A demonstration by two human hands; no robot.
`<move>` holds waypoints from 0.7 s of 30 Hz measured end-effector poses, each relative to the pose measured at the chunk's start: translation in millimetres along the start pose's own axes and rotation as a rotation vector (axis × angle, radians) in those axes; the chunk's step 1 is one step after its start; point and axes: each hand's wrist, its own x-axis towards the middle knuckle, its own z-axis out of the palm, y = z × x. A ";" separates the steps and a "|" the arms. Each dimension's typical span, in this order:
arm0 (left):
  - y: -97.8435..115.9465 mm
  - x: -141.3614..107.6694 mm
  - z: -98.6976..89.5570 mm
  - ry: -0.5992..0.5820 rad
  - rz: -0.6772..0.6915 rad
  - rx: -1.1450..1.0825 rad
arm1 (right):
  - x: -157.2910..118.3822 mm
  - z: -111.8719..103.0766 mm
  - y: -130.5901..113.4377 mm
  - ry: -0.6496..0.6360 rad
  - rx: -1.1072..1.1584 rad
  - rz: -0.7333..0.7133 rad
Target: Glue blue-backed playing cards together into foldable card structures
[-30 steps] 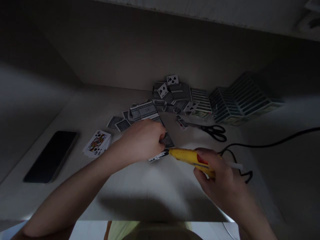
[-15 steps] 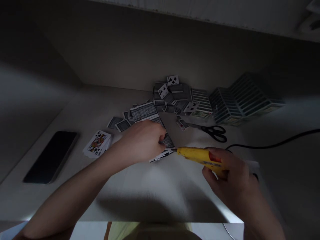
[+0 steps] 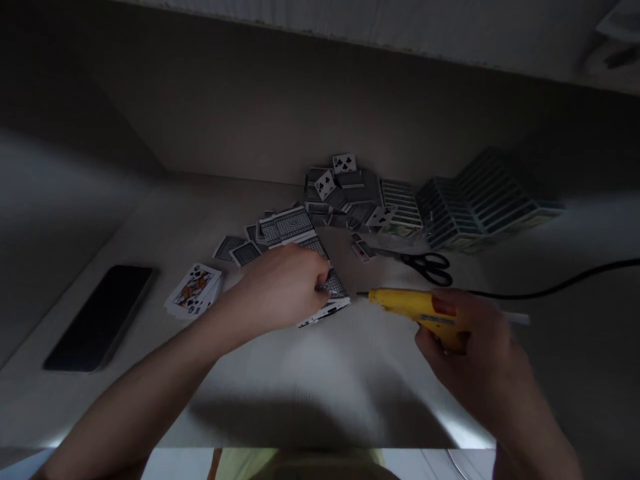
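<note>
My left hand [image 3: 285, 283] is closed over a strip of patterned playing cards [image 3: 337, 283], its thumb and fingers pressed together on the near part. The strip runs away from me, its far end [image 3: 286, 227] lying by loose face-down cards. White card edges show under the near end. My right hand [image 3: 473, 343] is wrapped round a yellow glue gun [image 3: 413, 307] with a red part. The gun's dark nozzle points left, a short gap from the strip's near right corner. A white stick pokes out behind the gun.
A black phone [image 3: 100, 319] and a face-up card stack [image 3: 194, 290] lie at the left. Black scissors [image 3: 427, 267] rest near small card pieces [image 3: 363, 250]. Behind are piled cards [image 3: 363, 190] and stepped card structures [image 3: 480, 200]. A black cable [image 3: 560, 280] runs right.
The glue gun in my right hand has moved right, its nozzle off the corner of the card strip. My left hand has stayed almost in place on the cards.
</note>
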 end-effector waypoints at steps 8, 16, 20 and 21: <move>1.6 1.5 1.4 0.009 -0.001 0.014 | 27.2 66.2 13.3 0.178 0.431 0.365; 2.7 0.0 6.3 0.032 0.015 0.067 | 40.7 135.3 74.4 0.287 0.453 0.562; 3.9 0.2 6.2 0.047 0.025 0.088 | 37.3 146.7 89.5 0.320 0.346 0.602; 4.1 -0.1 5.9 0.045 0.028 0.088 | 36.6 147.5 90.7 0.325 0.317 0.608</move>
